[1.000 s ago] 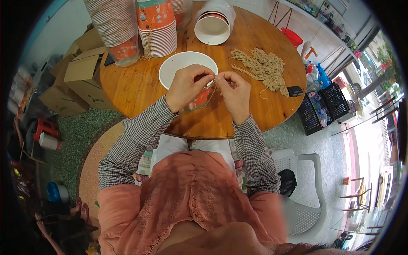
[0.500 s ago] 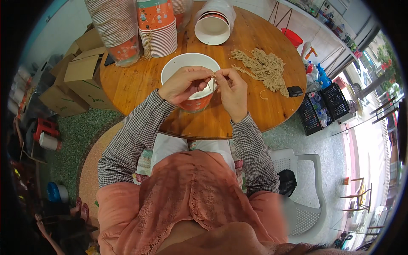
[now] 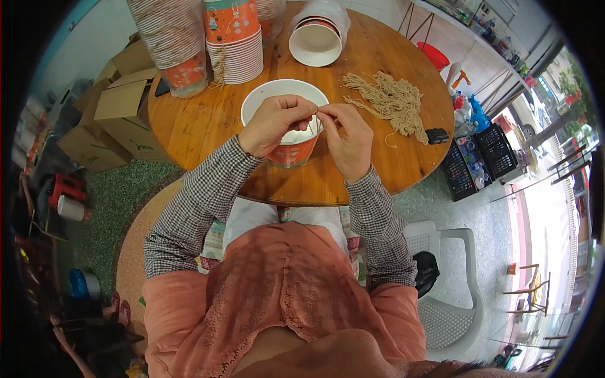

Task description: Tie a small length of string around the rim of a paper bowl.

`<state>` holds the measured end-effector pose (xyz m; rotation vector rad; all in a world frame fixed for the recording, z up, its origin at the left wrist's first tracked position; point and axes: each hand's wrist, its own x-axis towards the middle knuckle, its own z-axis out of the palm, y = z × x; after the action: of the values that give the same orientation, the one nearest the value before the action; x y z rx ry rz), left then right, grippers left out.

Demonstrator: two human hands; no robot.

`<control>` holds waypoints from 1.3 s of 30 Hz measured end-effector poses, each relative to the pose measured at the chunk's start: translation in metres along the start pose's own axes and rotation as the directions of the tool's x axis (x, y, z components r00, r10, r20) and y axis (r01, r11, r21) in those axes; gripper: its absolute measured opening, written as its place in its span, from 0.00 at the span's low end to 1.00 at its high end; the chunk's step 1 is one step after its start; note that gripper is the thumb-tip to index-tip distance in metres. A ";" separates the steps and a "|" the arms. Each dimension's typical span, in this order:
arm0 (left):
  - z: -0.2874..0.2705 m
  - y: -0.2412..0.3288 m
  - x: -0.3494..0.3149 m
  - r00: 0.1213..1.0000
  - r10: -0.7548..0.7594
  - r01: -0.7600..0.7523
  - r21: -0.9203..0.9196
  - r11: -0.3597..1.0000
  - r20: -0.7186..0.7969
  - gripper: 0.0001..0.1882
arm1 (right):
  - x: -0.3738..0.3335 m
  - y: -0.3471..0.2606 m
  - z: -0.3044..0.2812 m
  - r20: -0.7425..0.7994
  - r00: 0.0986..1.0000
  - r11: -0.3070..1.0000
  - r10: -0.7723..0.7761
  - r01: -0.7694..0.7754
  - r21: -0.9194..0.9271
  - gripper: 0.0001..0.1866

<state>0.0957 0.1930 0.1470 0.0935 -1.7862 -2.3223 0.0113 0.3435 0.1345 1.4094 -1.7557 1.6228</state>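
Both my hands are raised over a wide orange paper bucket (image 3: 293, 155) with a white inside and rim. Thumb and forefinger of my left hand (image 3: 272, 125) pinch a thin tan string (image 3: 311, 128). The fingertips of my right hand (image 3: 350, 135) grip it too, almost touching the left ones. Only a short strand shows below the fingers; the rest is hidden by them or too fine to make out. To the right of my right hand lies a loose pile of tan string (image 3: 394, 104) on the round wooden table (image 3: 372, 173).
Stacked paper buckets (image 3: 234, 60) and a tall plastic-wrapped stack (image 3: 167, 47) stand at the back left. Wrapped white bowls (image 3: 316, 44) lie on their side at the back. A small black object (image 3: 437, 136) sits near the right edge. Cardboard boxes (image 3: 123, 116) stand left of the table.
My fingertips have come closer together on the string, and my right hand has shifted slightly right. The bucket has moved a little to the right.
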 end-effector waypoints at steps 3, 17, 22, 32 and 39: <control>0.004 0.002 -0.002 0.995 0.102 -0.099 0.146 0.984 -0.014 0.08 | -0.002 0.001 0.000 -0.017 0.999 0.999 0.039 -0.039 0.012 0.06; 0.003 -0.012 0.002 0.940 0.333 -0.297 0.309 0.904 -0.072 0.07 | -0.020 0.001 0.008 -0.003 0.969 0.964 0.247 -0.245 0.102 0.04; 0.003 -0.013 0.003 0.924 0.367 -0.328 0.274 0.904 -0.103 0.07 | -0.026 0.003 0.006 0.001 0.970 0.967 0.243 -0.242 0.078 0.03; 0.006 -0.011 -0.003 0.934 0.325 -0.273 0.286 0.919 -0.151 0.06 | -0.021 -0.004 -0.006 0.128 0.839 0.726 0.528 -0.525 0.445 0.04; 0.012 0.001 -0.013 0.861 0.501 -0.408 0.704 0.582 0.085 0.08 | 0.001 -0.009 -0.019 0.271 0.839 0.762 0.471 -0.542 0.353 0.06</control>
<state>0.1063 0.2063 0.1504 -0.1019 -2.2013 -1.1581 0.0117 0.3619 0.1451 1.3335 -2.1128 2.3493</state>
